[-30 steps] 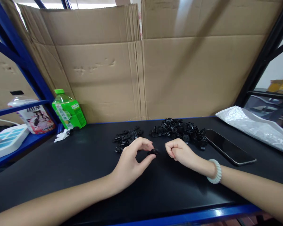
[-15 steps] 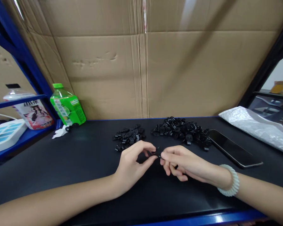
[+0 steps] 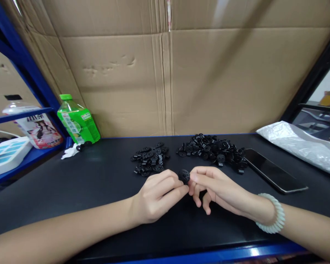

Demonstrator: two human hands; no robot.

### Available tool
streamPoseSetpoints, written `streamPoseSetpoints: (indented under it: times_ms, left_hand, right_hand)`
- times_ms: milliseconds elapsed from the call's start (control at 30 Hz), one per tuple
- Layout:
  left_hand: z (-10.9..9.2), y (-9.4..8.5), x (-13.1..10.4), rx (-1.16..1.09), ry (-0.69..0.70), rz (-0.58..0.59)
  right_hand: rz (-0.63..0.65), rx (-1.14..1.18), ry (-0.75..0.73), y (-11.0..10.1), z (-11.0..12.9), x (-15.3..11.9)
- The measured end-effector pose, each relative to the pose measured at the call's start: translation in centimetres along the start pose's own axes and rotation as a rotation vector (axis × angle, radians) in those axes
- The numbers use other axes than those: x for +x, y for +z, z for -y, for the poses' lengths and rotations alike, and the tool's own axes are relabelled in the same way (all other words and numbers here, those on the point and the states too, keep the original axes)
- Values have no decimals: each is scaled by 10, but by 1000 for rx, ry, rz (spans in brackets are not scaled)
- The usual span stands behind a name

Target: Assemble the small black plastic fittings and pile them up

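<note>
Between my fingertips is a small round black part [image 3: 184, 176], its holed face turned toward the camera. My left hand [image 3: 161, 194] pinches it from the left, with fingers curled. My right hand [image 3: 214, 187] holds its right edge between thumb and index finger, the other fingers hanging loosely. Just behind my left hand lies a smaller pile of black parts [image 3: 151, 157]. A larger pile of black round parts with clips [image 3: 211, 148] sits behind my right hand.
A dark phone [image 3: 273, 170] lies right of the large pile, near a silvery plastic bag [image 3: 302, 143]. At the left stand a green bottle [image 3: 78, 123] and a labelled bottle [image 3: 41, 128], with white tissue [image 3: 70, 151] nearby. Cardboard [image 3: 121, 88] walls the back.
The black part has turned from edge-on to face-on. My left hand has rolled over, its knuckles now showing, and its fingers have closed in. The view has tilted slightly.
</note>
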State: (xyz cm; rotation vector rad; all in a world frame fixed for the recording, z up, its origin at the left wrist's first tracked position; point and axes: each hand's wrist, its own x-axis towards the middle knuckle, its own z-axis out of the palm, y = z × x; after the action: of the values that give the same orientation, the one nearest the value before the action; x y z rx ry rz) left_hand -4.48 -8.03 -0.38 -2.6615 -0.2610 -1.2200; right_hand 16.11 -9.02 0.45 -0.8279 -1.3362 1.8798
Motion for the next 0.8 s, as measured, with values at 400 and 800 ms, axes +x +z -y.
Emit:
streamPoseSetpoints:
  times_ms: [400,800]
  left_hand:
    - [-11,9,4,-219,-382,-86]
    - [-7,9,13,-787,-1084,50]
  right_hand:
    - [-153,-214,-248,-1,-5,5]
    - [-93,-302,-249,-4,-11,5]
